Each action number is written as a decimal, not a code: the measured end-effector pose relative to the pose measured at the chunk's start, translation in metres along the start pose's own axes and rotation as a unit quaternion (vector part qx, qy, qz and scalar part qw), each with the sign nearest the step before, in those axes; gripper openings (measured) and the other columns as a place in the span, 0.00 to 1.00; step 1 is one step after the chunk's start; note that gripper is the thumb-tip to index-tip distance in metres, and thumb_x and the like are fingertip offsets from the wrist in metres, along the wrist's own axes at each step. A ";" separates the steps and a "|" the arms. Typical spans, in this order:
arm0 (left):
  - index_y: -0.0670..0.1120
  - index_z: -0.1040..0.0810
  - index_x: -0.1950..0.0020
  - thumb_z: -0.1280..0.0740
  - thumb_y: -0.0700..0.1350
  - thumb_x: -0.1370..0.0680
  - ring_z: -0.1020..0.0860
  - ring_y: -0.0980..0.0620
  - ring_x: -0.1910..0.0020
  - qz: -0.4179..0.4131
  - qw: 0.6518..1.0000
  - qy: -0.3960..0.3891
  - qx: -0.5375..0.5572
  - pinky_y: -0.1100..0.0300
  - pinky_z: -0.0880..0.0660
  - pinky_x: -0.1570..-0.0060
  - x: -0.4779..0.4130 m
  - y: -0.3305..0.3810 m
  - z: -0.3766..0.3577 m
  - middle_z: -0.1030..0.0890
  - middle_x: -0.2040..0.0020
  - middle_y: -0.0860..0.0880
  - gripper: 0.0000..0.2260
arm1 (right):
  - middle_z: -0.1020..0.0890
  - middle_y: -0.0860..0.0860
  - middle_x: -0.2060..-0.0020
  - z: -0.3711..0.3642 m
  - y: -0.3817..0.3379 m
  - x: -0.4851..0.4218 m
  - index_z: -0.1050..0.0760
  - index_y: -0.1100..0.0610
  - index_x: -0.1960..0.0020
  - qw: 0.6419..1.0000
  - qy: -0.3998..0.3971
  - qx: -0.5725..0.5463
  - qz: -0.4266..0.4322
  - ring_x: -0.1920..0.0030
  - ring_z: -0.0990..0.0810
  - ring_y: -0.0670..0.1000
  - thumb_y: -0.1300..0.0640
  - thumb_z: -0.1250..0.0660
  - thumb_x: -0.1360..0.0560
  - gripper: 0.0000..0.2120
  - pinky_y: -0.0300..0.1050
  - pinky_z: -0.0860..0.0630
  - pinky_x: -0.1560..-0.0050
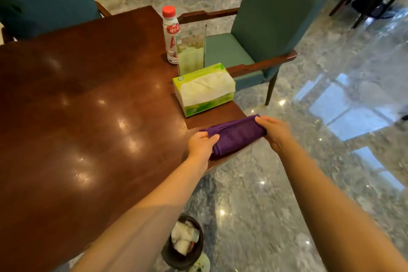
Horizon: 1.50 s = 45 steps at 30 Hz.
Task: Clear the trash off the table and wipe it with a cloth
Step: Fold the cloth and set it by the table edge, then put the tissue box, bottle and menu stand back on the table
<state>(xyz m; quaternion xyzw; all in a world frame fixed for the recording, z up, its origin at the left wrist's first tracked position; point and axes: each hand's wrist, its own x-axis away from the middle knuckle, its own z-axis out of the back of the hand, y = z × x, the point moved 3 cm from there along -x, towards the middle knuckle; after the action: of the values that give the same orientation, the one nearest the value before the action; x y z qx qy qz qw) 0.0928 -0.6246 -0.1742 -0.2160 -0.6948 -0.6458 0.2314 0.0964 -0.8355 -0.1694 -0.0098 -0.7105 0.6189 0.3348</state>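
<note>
A folded purple cloth point(236, 134) lies at the right edge of the dark wooden table point(88, 117). My left hand point(202, 142) grips its near left end, thumb on top. At the cloth's far right end, my right hand point(274, 131) holds it with fingers curled over the fold. On the floor below the table's near corner stands a small dark trash bin point(183, 254) with crumpled white tissues inside.
A green tissue box point(204, 89) sits on the table just beyond the cloth. Behind it stand a clear acrylic sign holder point(192, 51) and a red-capped water bottle point(171, 35). A teal armchair point(265, 28) is at the table's right side, another at the far left. The floor is glossy marble.
</note>
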 end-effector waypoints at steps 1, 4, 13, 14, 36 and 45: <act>0.43 0.21 0.54 0.29 0.39 0.28 0.18 0.42 0.49 0.006 1.000 0.003 -0.016 0.43 0.22 0.44 -0.005 -0.004 -0.004 0.17 0.53 0.43 0.04 | 0.15 0.47 0.68 0.003 0.001 -0.005 0.20 0.62 0.55 1.000 0.008 0.024 0.015 0.58 0.21 0.49 0.64 0.32 0.26 0.03 0.37 0.22 0.58; 0.47 0.23 0.59 0.27 0.45 0.30 0.18 0.43 0.53 -0.015 0.988 0.019 -0.153 0.44 0.21 0.48 -0.019 -0.010 -0.012 0.17 0.52 0.43 0.05 | 0.17 0.57 0.50 0.002 0.000 -0.014 0.20 0.65 0.44 0.985 0.035 0.148 0.078 0.50 0.21 0.53 0.62 0.33 0.25 0.11 0.41 0.23 0.52; 0.48 0.36 0.27 0.39 0.45 0.21 0.42 0.48 0.25 -0.348 0.747 -0.061 -0.563 0.56 0.45 0.26 -0.004 -0.005 -0.030 0.37 0.25 0.47 0.21 | 0.20 0.59 0.42 0.004 0.011 -0.027 0.25 0.61 0.37 0.836 0.066 0.458 0.294 0.40 0.25 0.60 0.58 0.37 0.23 0.16 0.51 0.31 0.37; 0.48 0.40 0.25 0.43 0.46 0.19 0.46 0.48 0.24 -0.346 0.712 -0.085 -0.605 0.56 0.49 0.26 -0.006 -0.010 -0.032 0.42 0.23 0.47 0.21 | 0.21 0.59 0.40 0.001 0.013 -0.025 0.26 0.61 0.36 0.801 0.044 0.491 0.340 0.38 0.26 0.60 0.58 0.37 0.22 0.17 0.51 0.32 0.35; 0.43 0.21 0.48 0.40 0.59 0.23 0.21 0.44 0.49 -0.209 0.772 -0.021 -0.600 0.52 0.24 0.51 -0.049 0.105 0.063 0.17 0.50 0.44 0.20 | 0.36 0.56 0.27 -0.062 -0.075 -0.023 0.43 0.59 0.26 0.819 -0.149 0.530 0.163 0.28 0.36 0.57 0.50 0.36 0.23 0.30 0.49 0.39 0.30; 0.47 0.32 0.31 0.38 0.57 0.23 0.27 0.49 0.36 -0.035 0.975 -0.099 -0.195 0.55 0.30 0.35 -0.105 0.114 0.050 0.26 0.34 0.52 0.24 | 0.31 0.57 0.33 -0.108 -0.086 -0.056 0.40 0.58 0.29 0.904 -0.143 0.393 0.093 0.33 0.31 0.58 0.63 0.29 0.29 0.33 0.54 0.30 0.34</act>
<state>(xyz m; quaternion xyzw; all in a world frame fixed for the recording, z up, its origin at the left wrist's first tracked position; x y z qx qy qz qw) 0.2428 -0.5662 -0.1492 -0.2951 -0.5821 -0.7521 0.0920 0.2276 -0.7851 -0.1183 0.1450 -0.4457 0.8710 0.1471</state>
